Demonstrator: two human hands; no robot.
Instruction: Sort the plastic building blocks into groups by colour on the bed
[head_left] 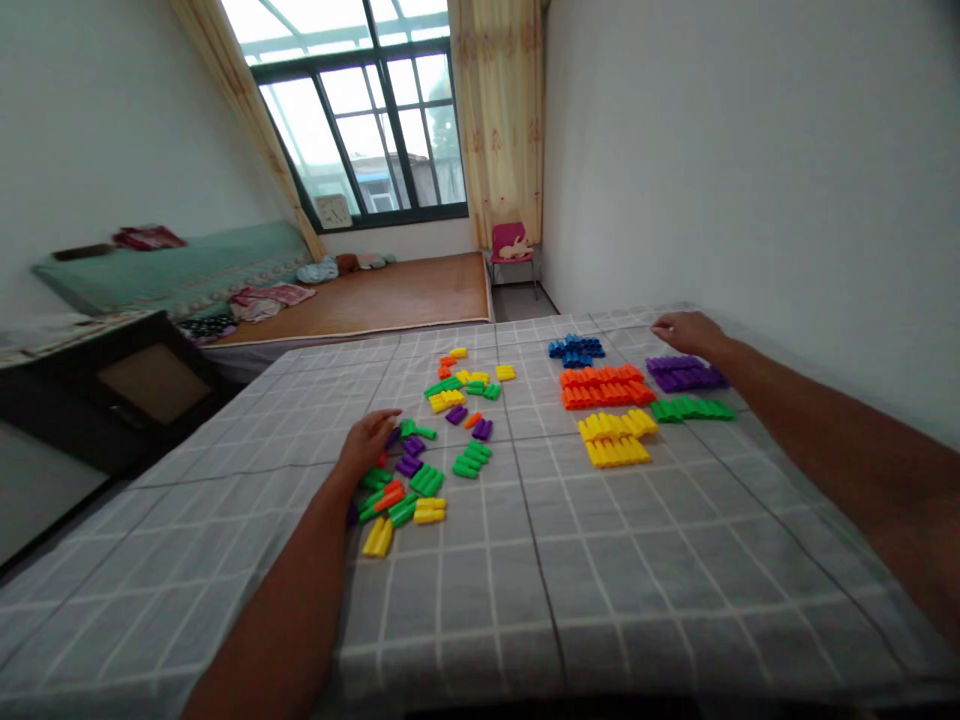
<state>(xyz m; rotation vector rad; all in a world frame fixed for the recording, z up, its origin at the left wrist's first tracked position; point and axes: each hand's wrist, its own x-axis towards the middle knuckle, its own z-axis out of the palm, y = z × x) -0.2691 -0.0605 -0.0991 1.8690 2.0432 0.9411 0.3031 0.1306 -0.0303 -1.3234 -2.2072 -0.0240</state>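
My left hand (367, 442) is low over a loose scatter of coloured plastic pieces, its fingers bent together. A purple piece (392, 437) shows right at its fingertips; whether it is gripped is unclear. Beside that hand lie green pieces (427, 480), an orange piece (389, 496) and yellow pieces (377, 538). Over on the right, my right hand (686, 331) is closed with curled fingers, just beyond a purple group (685, 373). What it holds, if anything, cannot be made out. Nearby are sorted rows in blue (576, 350), orange (606, 387), yellow (616, 438) and green (693, 409).
A grey checked cloth (480, 590) covers the table. More mixed pieces, such as a yellow one (505, 373), lie farther back. Beyond the table are a bed (405, 290), a pink chair (510, 240) and a dark cabinet (142, 390). A white wall borders the right side.
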